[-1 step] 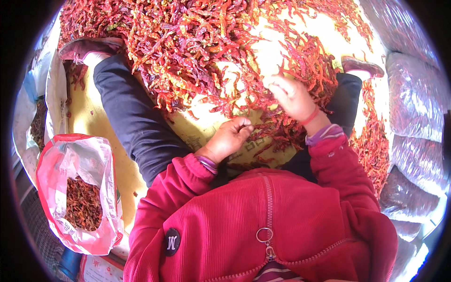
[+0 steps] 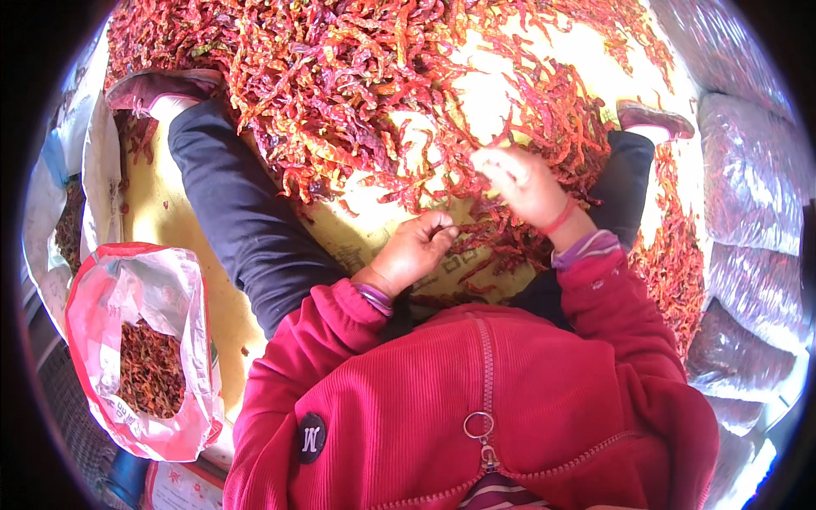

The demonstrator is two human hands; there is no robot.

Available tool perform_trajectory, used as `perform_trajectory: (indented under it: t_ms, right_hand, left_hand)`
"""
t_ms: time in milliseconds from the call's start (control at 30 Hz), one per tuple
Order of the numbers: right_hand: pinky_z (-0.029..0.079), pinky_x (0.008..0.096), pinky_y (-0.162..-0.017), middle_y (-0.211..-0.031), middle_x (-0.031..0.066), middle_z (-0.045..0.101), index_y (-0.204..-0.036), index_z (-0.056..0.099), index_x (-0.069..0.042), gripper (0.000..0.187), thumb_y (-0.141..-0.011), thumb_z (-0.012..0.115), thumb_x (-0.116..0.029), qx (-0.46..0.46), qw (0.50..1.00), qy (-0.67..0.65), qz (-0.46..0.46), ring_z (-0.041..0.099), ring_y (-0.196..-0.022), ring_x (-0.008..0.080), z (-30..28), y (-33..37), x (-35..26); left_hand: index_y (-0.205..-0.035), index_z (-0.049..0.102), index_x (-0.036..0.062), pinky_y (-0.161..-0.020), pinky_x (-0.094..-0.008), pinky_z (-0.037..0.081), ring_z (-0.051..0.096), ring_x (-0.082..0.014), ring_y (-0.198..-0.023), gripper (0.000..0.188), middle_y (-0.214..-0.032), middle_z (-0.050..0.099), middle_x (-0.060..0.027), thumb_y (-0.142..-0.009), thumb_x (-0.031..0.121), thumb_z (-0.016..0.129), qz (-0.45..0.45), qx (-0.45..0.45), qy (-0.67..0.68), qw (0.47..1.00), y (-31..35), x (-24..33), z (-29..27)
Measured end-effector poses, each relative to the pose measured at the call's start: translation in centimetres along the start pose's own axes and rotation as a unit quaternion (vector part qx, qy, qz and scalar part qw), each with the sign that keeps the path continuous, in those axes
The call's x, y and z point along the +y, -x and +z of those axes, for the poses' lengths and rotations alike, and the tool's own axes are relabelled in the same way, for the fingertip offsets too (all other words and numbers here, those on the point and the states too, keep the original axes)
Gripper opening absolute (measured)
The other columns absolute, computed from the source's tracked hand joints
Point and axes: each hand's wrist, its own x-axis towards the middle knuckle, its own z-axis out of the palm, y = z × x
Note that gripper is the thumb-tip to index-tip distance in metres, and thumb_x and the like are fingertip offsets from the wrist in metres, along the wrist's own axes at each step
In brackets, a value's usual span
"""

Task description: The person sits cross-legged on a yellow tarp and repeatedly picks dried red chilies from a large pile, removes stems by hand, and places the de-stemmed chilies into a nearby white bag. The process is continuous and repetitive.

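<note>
Wrinkled red and orange dried chili peppers (image 2: pixel 340 93) lie in a large heap on a yellow printed sheet (image 2: pixel 348 242) between my outstretched legs. My left hand (image 2: pixel 414 248) is low over the sheet, its fingers curled in and the thumb pressed to them. Loose chilies touch or lie just beside its fingertips; whatever it grips is hidden. My right hand (image 2: pixel 525 183) is raised over the right part of the chilies, fingers bent together in a pinch. Bright glare washes out its fingertips, so I cannot make out what they hold.
At left stands an open red and white bag (image 2: pixel 76 297) with darker chili pieces (image 2: pixel 151 365) inside. Another pale sack (image 2: pixel 100 170) is behind it. Stuffed clear plastic bags (image 2: pixel 752 178) are stacked along the right. My legs (image 2: pixel 242 204) flank the heap.
My right hand has shifted slightly left, with a small turn of the wrist. The left hand stays where it was, and the chilies look the same.
</note>
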Motion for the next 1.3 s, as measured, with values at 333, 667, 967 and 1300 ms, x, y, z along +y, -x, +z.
perform_trajectory:
  t_ms: [333,667,967,1300]
  right_hand:
    - [0.044,0.0405,-0.053,-0.073,0.0171,0.056,-0.111,0.037,-0.007,0.038,-0.075,0.045,-0.018,-0.154,0.983,0.103,0.009,0.055,-0.061,0.0323,4.9,4.6,0.0]
    - [0.042,0.0371,-0.058,-0.069,0.0102,0.050,-0.070,0.048,-0.007,0.015,-0.076,0.046,-0.021,-0.129,0.989,0.022,-0.071,0.051,-0.067,0.0276,4.4,5.7,-0.3]
    - [0.036,0.0374,-0.080,-0.098,0.0100,0.049,-0.102,0.045,-0.009,0.035,-0.070,0.054,-0.019,-0.183,0.954,0.221,-0.090,0.045,-0.094,0.0258,2.5,5.3,-1.7]
    - [0.026,0.0378,-0.086,-0.094,0.0057,0.049,-0.087,0.053,-0.011,0.020,-0.067,0.051,-0.013,-0.158,0.906,0.379,0.106,0.040,-0.098,0.0222,-1.4,4.9,5.2]
  left_hand:
    - [-0.081,0.053,0.0031,-0.054,-0.0319,0.043,0.056,-0.0261,-0.059,0.014,-0.064,0.055,-0.0143,-0.079,0.016,0.049,-0.017,0.000,-0.098,0.995,0.6,1.3,-0.1]
    - [-0.069,0.048,0.0084,-0.038,-0.0168,0.023,0.029,-0.0025,-0.042,0.020,-0.051,0.037,0.0056,-0.084,0.020,0.042,-0.189,-0.014,0.288,0.939,1.6,2.4,0.6]
    - [-0.073,0.046,0.0075,-0.032,-0.0175,0.023,0.030,-0.0057,-0.036,0.020,-0.051,0.036,0.0025,-0.085,0.023,0.040,-0.255,0.012,0.363,0.896,3.0,2.3,-0.1]
    - [-0.080,0.051,0.0013,-0.034,-0.0170,0.028,0.039,-0.0079,-0.046,0.018,-0.066,0.051,-0.0055,-0.083,0.016,0.041,-0.231,0.002,0.390,0.891,2.5,1.1,-1.5]
